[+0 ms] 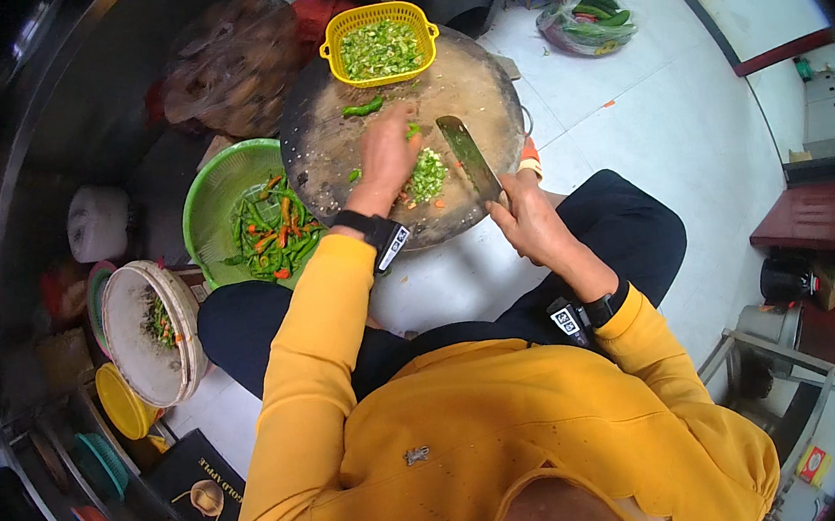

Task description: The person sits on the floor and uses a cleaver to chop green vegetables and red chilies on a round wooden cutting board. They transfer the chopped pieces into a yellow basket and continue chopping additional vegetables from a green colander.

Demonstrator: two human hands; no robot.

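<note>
A round wooden chopping block (476,81) stands between my knees. On it, my left hand (386,150) curls over chili peppers (412,130), with green and orange bits showing at its fingers; the fingers themselves are partly hidden. My right hand (530,219) grips the handle of a cleaver (469,154), its blade tilted over the block to the right of the chopped peppers (427,175). A whole green chili (363,107) lies beyond my left hand. At the far edge of the block sits a yellow plastic basket (339,72) holding chopped green peppers (380,47).
To the left of the block, a green colander (207,228) holds whole green and orange chilies (275,229). Nearer me stands a white bucket (131,341) with scraps inside. A bulging plastic sack (233,67) rests behind. On the floor at right lies a bag of green vegetables (590,21).
</note>
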